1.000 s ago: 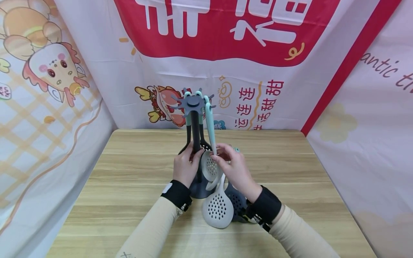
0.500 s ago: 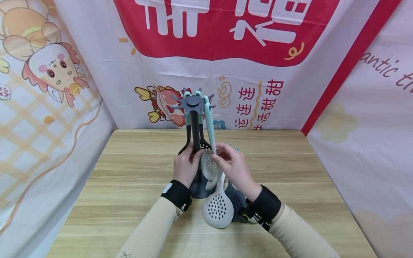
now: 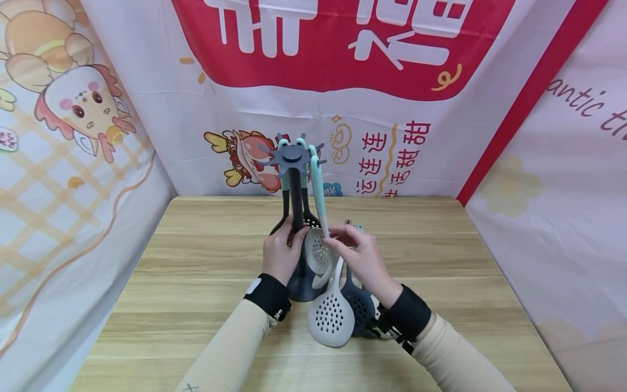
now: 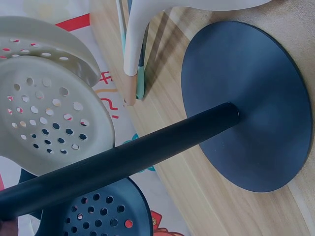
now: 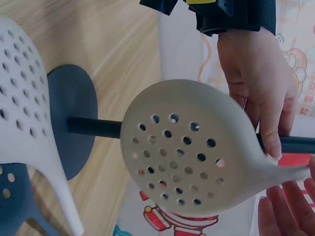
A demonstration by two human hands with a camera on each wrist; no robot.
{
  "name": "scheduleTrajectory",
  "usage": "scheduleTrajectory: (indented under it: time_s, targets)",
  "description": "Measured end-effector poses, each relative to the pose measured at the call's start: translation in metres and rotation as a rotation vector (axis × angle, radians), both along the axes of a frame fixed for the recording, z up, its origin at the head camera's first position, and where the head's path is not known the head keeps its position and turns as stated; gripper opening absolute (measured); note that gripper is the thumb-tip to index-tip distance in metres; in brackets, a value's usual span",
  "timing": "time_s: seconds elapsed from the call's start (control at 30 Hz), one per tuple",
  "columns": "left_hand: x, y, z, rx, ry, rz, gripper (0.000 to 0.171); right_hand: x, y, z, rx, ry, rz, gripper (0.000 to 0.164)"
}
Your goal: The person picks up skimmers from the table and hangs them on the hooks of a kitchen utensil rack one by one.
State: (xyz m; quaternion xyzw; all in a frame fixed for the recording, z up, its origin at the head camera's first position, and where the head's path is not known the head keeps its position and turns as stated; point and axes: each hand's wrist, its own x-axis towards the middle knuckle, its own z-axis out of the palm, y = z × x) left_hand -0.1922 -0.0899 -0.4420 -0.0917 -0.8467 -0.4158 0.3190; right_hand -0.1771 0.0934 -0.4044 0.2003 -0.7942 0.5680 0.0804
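My left hand grips the upright pole of a dark utensil stand; its round base rests on the table. From the stand's hooks hang black utensils behind the pole and pale skimmers at the right. The foremost skimmer, pale with a mint handle, hangs from a right-hand hook. Beside that handle's lower end is my right hand, its thumb and fingers parted and loosely around it. In the right wrist view those fingers look relaxed; whether they touch the handle is unclear.
On the wooden table, a pale slotted turner lies in front of the base. A dark slotted turner lies beside it, with another pale utensil partly hidden under my right wrist. A printed cloth hangs behind the table.
My right hand has shifted slightly right and down, its fingers loosening about the mint handle. The skimmer stays hanging in place. My left hand has not moved.
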Motion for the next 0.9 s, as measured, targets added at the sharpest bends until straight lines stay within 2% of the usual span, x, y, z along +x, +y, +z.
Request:
scheduleTrajectory:
  time_s: [0.47,0.9]
  targets:
    - [0.000,0.000,0.001,0.006,0.007,-0.006,0.018,-0.014,0.021,-0.026,-0.036,-0.162,-0.100,0.025]
    - [-0.001,0.000,-0.001,0.015,0.018,-0.017,0.018,-0.031,0.046,-0.057,0.101,-0.338,-0.251,0.037]
